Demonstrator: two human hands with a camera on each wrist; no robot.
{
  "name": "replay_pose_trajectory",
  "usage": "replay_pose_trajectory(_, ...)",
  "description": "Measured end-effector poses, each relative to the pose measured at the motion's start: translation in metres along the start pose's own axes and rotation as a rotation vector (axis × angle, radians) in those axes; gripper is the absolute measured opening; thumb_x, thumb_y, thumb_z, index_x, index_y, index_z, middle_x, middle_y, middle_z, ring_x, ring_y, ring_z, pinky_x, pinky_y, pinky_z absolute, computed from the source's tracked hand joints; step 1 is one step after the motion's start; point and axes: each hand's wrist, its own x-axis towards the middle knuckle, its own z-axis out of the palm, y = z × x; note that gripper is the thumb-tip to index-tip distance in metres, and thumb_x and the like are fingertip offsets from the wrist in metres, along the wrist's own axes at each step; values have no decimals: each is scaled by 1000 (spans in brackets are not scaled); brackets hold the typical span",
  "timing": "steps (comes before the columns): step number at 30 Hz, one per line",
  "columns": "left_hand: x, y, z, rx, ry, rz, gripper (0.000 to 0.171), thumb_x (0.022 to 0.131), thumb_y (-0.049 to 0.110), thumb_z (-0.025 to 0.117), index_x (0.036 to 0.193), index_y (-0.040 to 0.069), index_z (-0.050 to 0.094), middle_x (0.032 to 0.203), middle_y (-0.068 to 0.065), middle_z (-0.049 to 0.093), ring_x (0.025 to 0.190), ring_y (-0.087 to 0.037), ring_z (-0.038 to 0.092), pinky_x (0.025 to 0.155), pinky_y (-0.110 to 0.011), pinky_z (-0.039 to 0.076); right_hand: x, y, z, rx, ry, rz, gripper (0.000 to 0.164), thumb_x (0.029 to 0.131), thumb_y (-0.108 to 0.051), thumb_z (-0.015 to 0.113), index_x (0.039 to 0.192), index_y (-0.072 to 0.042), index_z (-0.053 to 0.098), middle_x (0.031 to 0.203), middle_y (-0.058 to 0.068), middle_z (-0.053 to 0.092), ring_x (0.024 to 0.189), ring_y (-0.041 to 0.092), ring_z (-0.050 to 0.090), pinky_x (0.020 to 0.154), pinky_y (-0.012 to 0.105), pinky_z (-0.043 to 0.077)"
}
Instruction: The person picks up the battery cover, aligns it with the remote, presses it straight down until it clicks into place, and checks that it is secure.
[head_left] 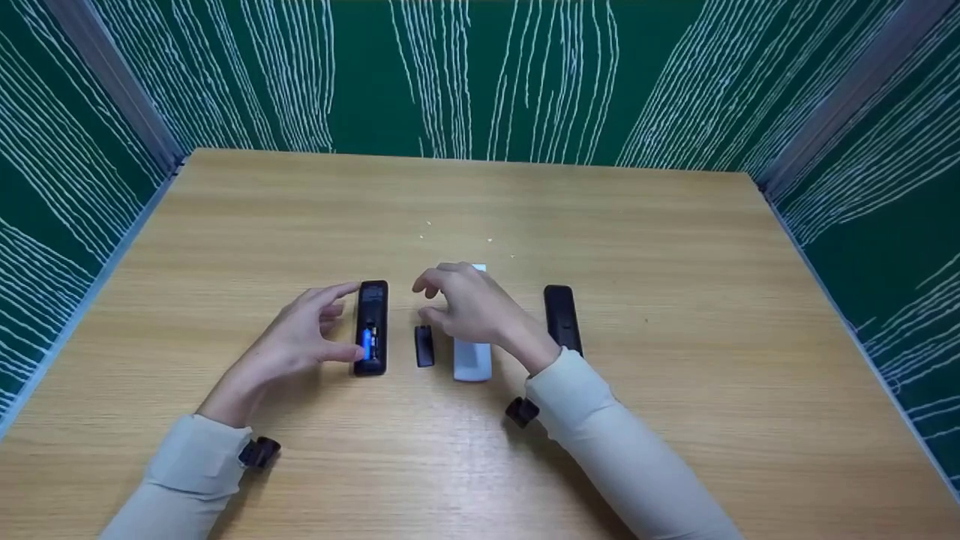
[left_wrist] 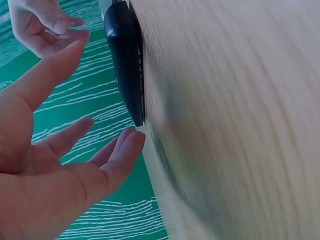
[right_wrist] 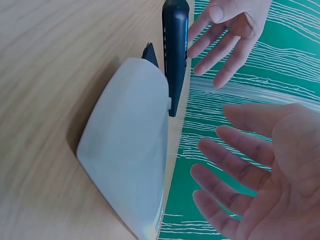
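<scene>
A black remote control (head_left: 372, 304) lies back up, its battery compartment uncovered and showing a blue battery (head_left: 367, 342) and a darker one beside it. My left hand (head_left: 304, 330) is at its left side, thumb by the near end and index finger by the far end; whether they touch it I cannot tell. The small black battery cover (head_left: 424, 349) lies to the right of that remote. Over a white remote control (head_left: 472, 365) hovers my right hand (head_left: 480, 304), fingers loosely bent, holding nothing. In the right wrist view, the white remote (right_wrist: 125, 135) appears below the spread palm.
Another black remote control (head_left: 561, 309) lies right of the white one, partly behind my right forearm. Tiny pale crumbs are scattered farther back on the wooden table (head_left: 300, 202). Green, white-streaked panels (head_left: 360, 82) border the table at the back and sides.
</scene>
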Motion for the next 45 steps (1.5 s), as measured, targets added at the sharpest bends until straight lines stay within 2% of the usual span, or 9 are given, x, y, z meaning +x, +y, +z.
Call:
replay_pose_trajectory(10,1,2,1,-89,-96,-25,96,85,1,87,165,11,37,160,-29,38,140,-48,50,117,-54,46,1,-1,4,-27,-12,-1,31,102,-19,72,131,-8,72,120,9,73,110,26,65,94,41,56)
replay_pose_trajectory(16,3,2,1,-81,-126,-32,94,83,-1,87,164,7,39,158,-30,40,136,-46,55,114,-52,48,1,-2,5,-28,-20,16,31,102,-20,73,130,-10,72,118,6,72,104,22,65,89,37,56)
replay_pose_trajectory(26,7,4,5,-82,-144,-10,94,78,-8,86,161,-2,41,150,-30,44,127,-41,59,110,-49,53,2,0,7,-10,-24,-4,29,101,-19,73,127,-7,74,115,9,74,102,24,66,89,38,57)
replay_pose_trajectory(33,10,5,5,-76,-151,-20,98,75,-12,85,161,-1,40,143,-27,45,122,-39,60,107,-44,55,3,1,8,-9,-40,0,30,101,-21,73,127,-5,74,115,11,74,101,24,68,88,39,58)
replay_pose_trajectory(41,9,7,6,-105,-159,-22,98,76,-15,83,162,-1,39,150,-29,40,127,-42,59,107,-43,55,4,1,9,-47,-76,2,28,102,-23,72,125,-6,75,110,9,76,103,25,68,92,40,58)
replay_pose_trajectory(45,9,8,7,-102,-156,-29,99,76,-15,83,162,0,38,149,-29,41,128,-43,59,109,-44,54,5,2,10,-63,-90,9,25,103,-22,71,121,-7,77,106,7,77,98,22,69,89,38,59)
